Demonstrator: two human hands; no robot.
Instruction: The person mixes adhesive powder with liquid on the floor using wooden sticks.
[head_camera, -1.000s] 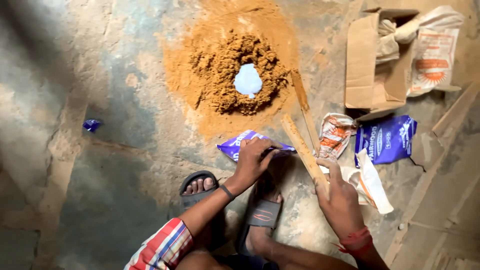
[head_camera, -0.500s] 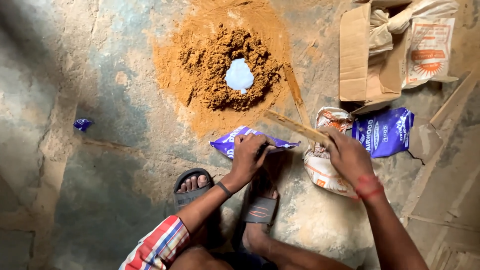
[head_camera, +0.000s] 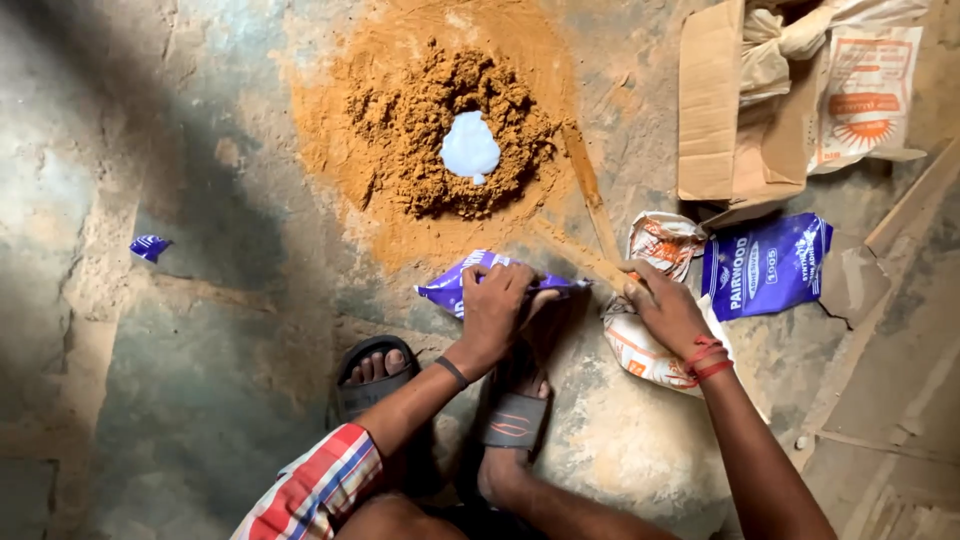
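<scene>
Overhead view of a person crouched on a stained concrete floor (head_camera: 200, 400). The left hand (head_camera: 495, 305) pressed a blue-violet pouch (head_camera: 450, 290) against the floor; the right hand (head_camera: 665, 310) closed on a wooden stick (head_camera: 585, 265) above a white-and-orange bag (head_camera: 640, 355). A mound of orange-brown powder (head_camera: 420, 130) held a white pool (head_camera: 470, 147). A cardboard box (head_camera: 715, 110) and a blue packet (head_camera: 765, 265) lay at right.
</scene>
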